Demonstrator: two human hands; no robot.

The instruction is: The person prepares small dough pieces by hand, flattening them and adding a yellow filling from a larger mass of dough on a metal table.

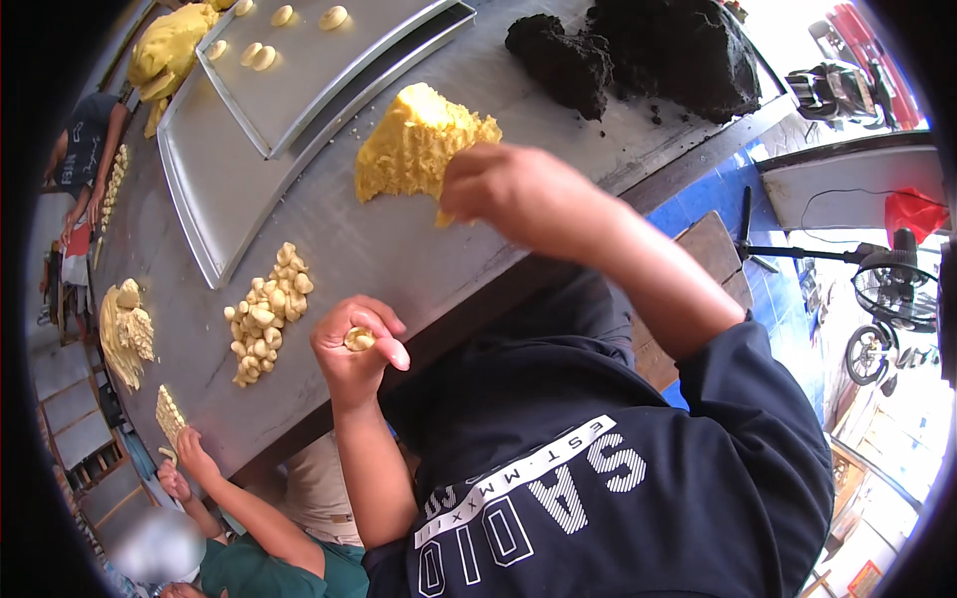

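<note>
My left hand (361, 344) is cupped at the table's near edge, fingers curled around a small piece of pale dough (360, 340). Beyond it to the right, my right hand (498, 189) reaches onto a yellow crumbly mound (409, 145), which looks like soft dough or paste. Its fingers are pressed together at the mound's near right side, with a bit of yellow (443, 218) showing below them. To the left of my left hand lies a heap of small pale dough pieces (267, 314).
A metal tray (214, 214) and another tray (289, 75) with several dough rounds overlap at the far left. A dark crumbly mass (668, 60) sits far right. Co-workers' hands (196, 456) handle dough at left. A black fan (897, 284) stands right.
</note>
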